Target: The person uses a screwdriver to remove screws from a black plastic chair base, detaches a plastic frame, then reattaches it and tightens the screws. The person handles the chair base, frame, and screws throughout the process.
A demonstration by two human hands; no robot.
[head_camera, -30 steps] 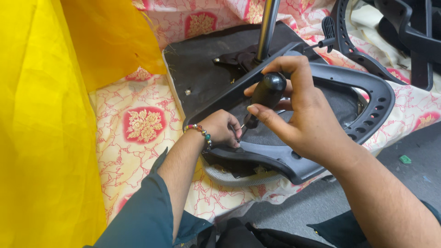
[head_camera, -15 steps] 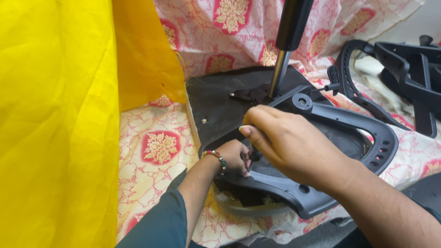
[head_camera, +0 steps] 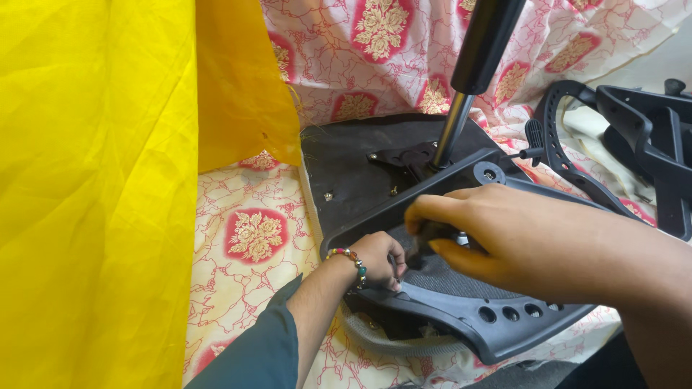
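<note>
An upturned black office chair seat lies on a patterned cloth, its gas cylinder standing up from the metal base plate. A black plastic backrest frame with mesh lies over the seat. My left hand, with a bead bracelet at the wrist, is closed against the frame's near edge. My right hand is curled around a dark screwdriver handle just above the mesh, close to my left hand. What the tool's tip touches is hidden by my fingers.
A yellow cloth hangs over the whole left side. The pink and red patterned sheet covers the ground. More black chair parts lie at the right, beside a curved perforated frame piece.
The view has shifted so the chair sits lower and nearer. My right hand has dropped from holding the tool upright to lying low over the mesh. My left hand stays on the frame edge.
</note>
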